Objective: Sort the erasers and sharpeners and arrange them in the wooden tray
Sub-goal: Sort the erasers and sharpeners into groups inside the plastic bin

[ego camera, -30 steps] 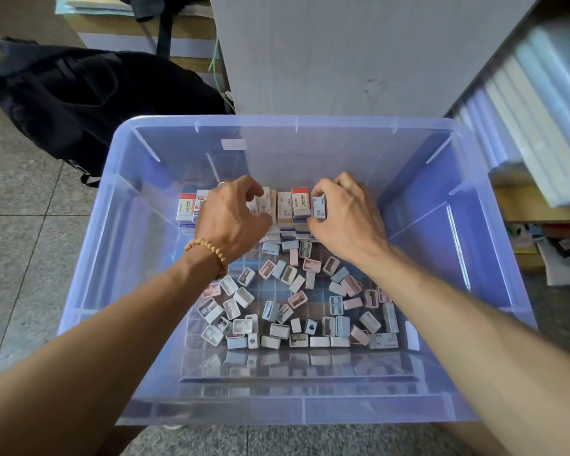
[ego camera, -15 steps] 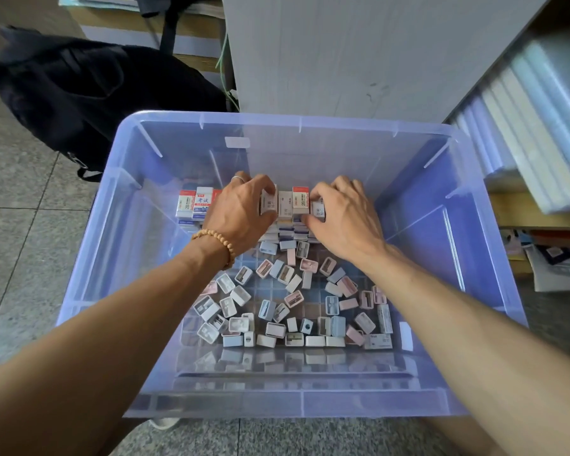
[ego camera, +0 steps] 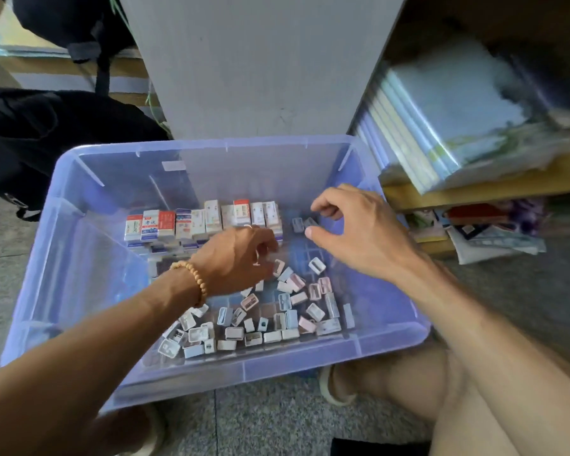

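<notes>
A row of boxed erasers [ego camera: 204, 222] stands on edge along the far side of a translucent blue bin [ego camera: 79, 258], with more erasers lying flat in front of it. Several small pastel sharpeners [ego camera: 287, 307] lie loose on the near half of the bin floor. My left hand [ego camera: 237, 258], with a bead bracelet, hangs over the sharpeners, fingers curled down by a pink sharpener [ego camera: 278, 267]; its fingertips are partly hidden. My right hand [ego camera: 359, 232] hovers at the right end of the eraser row, thumb and forefinger apart above two grey sharpeners [ego camera: 301, 223], holding nothing.
The bin sits on a speckled floor against a grey cabinet panel [ego camera: 260, 67]. A black bag [ego camera: 46, 133] lies at the left. A low shelf with stacked plastic-wrapped books [ego camera: 441, 126] stands at the right. My bent knee [ego camera: 441, 390] is at the bin's near right corner.
Both hands have come off the eraser row. The left drew back over the sharpeners and the right moved to the row's right end. The view shifted, so the bin sits lower and left.
</notes>
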The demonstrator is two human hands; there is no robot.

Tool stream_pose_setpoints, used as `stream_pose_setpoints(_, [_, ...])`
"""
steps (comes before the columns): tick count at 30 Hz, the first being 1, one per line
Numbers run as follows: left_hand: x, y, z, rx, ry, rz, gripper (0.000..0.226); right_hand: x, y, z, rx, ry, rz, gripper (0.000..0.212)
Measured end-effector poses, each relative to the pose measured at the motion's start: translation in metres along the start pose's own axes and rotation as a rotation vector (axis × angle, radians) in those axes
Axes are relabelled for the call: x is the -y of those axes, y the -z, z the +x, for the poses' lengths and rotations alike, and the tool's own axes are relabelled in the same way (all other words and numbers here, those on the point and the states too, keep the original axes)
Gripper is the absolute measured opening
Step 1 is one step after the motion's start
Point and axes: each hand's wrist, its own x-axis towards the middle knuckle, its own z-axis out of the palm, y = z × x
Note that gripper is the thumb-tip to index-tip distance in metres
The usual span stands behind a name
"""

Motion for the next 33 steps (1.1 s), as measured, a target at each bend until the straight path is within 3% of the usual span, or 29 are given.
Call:
stream_pose_setpoints(7, [-0.035,-0.037,0.020,0.316,-0.152,0.131,0.030,-0.022,0.045,-0.047,-0.163,-0.062,-0.010,0.021])
stream_pose_setpoints(13, [-0.034,-0.080,0.045,0.435,-0.227,0.228,0.051,-0.036,0.039,-0.048,-0.191,-0.132,-0.028,0.024])
stream_pose_setpoints(17, [-0.034,-0.105,0.059,0.463,-0.342,0.297,0.064,-0.040,0.037,-0.040,-0.206,-0.129,-0.012,0.024])
stream_pose_setpoints(25, [-0.023,-0.108,0.059,0.452,-0.413,0.382,0.039,-0.043,0.037,-0.032,-0.193,-0.087,-0.034,0.026])
stream_pose_setpoints(29, [-0.036,-0.124,0.052,0.410,-0.477,0.357,0.054,-0.041,0.037,-0.031,-0.174,-0.094,-0.036,0.027])
stream_pose_setpoints(33, [-0.045,-0.136,0.051,0.481,-0.499,0.405,0.049,-0.040,0.037,-0.033,-0.167,-0.103,-0.024,0.028])
